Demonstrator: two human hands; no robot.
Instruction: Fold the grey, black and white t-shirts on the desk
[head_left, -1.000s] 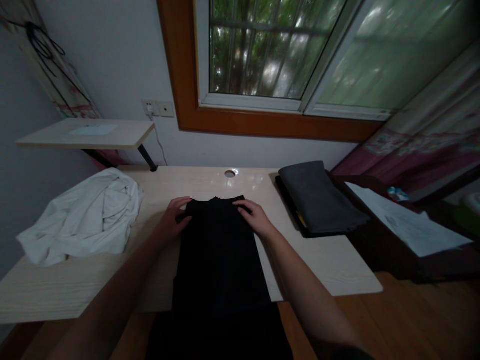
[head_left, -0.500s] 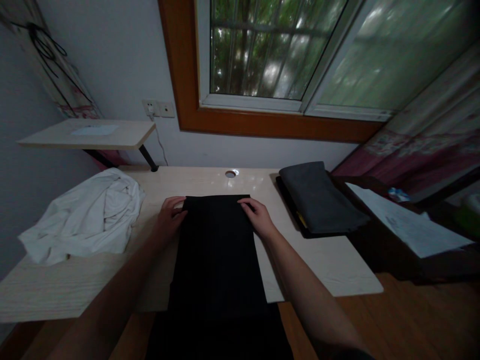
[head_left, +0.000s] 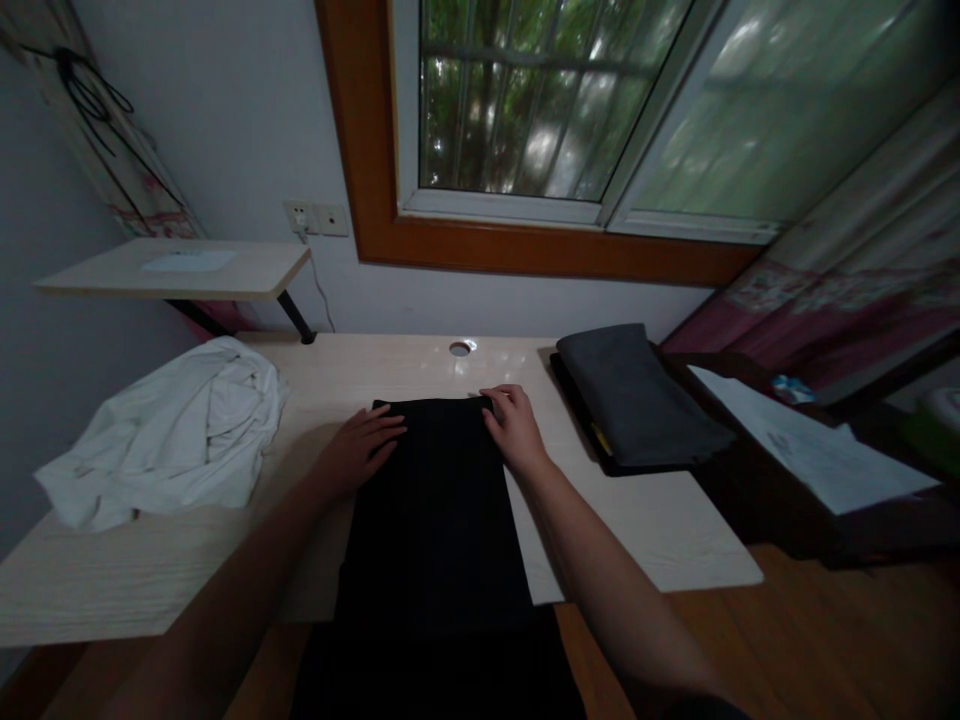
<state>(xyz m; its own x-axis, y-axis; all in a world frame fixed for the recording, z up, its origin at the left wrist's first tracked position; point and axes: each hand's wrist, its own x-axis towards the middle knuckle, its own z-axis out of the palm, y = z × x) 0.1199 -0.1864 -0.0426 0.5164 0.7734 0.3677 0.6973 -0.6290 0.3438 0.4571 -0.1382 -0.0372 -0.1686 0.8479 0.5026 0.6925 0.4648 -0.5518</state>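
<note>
A black folded cloth (head_left: 439, 510), apparently a garment, lies lengthwise on the pale wooden desk (head_left: 637, 540) and runs over its front edge toward me. My left hand (head_left: 362, 447) rests on the cloth's far left corner with its fingers stretched out flat. At the far right corner is my right hand (head_left: 517, 425), its thumb on the cloth and its fingers loosely bent apart over the edge. Neither hand visibly grips the fabric. The cloth is too dark for its seams or layers to show.
A crumpled white cloth (head_left: 180, 430) lies at the desk's left. Folded dark grey cloth (head_left: 637, 400) sits on a black item at the right. A raised shelf (head_left: 255, 275) stands back left. Papers (head_left: 810, 440) lie on a dark surface at the right.
My left hand has moved right, from the cloth's corner onto its top, and flattened. My right hand has loosened at its corner. The cloth's far edge has shifted slightly toward me.
</note>
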